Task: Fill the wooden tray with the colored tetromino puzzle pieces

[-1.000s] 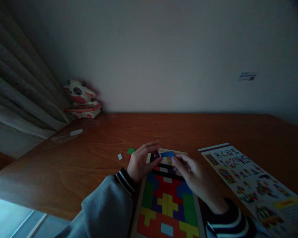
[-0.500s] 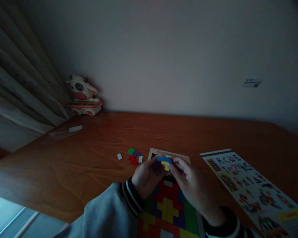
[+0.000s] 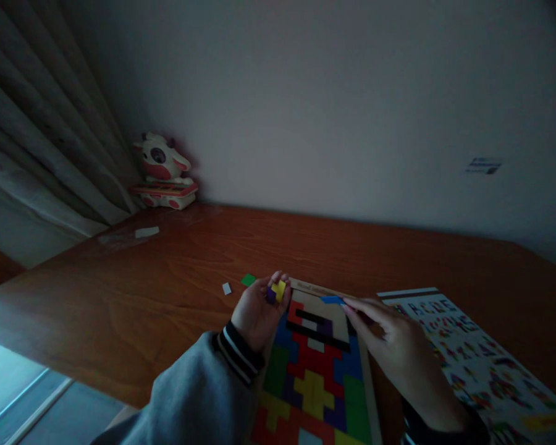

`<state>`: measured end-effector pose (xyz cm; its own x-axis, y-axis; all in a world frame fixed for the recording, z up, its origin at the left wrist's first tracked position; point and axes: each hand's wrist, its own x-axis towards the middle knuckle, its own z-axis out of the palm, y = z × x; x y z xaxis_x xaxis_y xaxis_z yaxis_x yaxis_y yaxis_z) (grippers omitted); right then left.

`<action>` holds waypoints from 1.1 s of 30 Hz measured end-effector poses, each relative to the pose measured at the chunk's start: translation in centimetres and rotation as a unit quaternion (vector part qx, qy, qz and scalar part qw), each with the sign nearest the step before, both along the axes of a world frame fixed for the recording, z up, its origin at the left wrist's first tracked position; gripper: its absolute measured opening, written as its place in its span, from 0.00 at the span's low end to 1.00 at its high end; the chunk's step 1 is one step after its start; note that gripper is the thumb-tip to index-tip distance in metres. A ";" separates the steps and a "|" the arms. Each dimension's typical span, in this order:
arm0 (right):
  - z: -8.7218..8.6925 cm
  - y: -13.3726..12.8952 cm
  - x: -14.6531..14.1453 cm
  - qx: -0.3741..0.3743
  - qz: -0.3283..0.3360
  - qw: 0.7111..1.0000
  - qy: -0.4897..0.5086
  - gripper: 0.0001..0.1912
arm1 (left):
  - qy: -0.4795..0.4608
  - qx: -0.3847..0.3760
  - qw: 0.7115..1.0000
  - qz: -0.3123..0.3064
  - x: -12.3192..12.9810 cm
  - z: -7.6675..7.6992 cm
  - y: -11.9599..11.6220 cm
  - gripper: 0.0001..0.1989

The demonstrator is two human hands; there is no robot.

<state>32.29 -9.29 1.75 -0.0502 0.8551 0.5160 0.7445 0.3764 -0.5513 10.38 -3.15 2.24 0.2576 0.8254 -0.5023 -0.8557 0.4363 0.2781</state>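
Between the thumb and fingers of my right hand is a blue puzzle piece, held over the upper right part of a wooden puzzle board. My left hand, palm up at the board's upper left corner, has its fingers curled around a yellow puzzle piece and a purple puzzle piece. Red, blue, green, yellow, purple and white pieces fill the lower board. Near its top, bare wood and black pieces show. My left hand hides part of the board's left edge.
Left of the board, a green piece and a white piece lie on the brown table. A printed pattern sheet lies at the right. A cow-shaped toy keyboard stands at the back left, near the curtain.
My hands have moved apart. My right hand has carried the blue piece rightward, while my left has drawn left with the yellow and purple pieces, uncovering the board's upper part.
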 end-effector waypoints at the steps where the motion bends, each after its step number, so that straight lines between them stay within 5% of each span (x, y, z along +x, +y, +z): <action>1: -0.3 0.0 0.4 -0.004 -0.010 1.000 -0.004 0.10 | -0.004 -0.003 1.000 0.012 -0.4 0.2 0.1 0.07; 11: -1.4 -0.2 0.5 -0.097 -0.043 0.990 0.089 0.11 | 0.065 -0.024 0.991 0.112 -1.9 0.8 0.1 0.07; 19: -1.2 -0.1 -0.4 -0.177 0.024 0.950 0.256 0.14 | 0.065 -0.033 0.993 0.091 -1.1 0.7 -0.7 0.07; 33: -1.6 0.1 0.6 -0.094 -0.025 0.984 0.148 0.10 | 0.038 -0.022 0.998 0.055 -1.0 -0.3 -0.6 0.05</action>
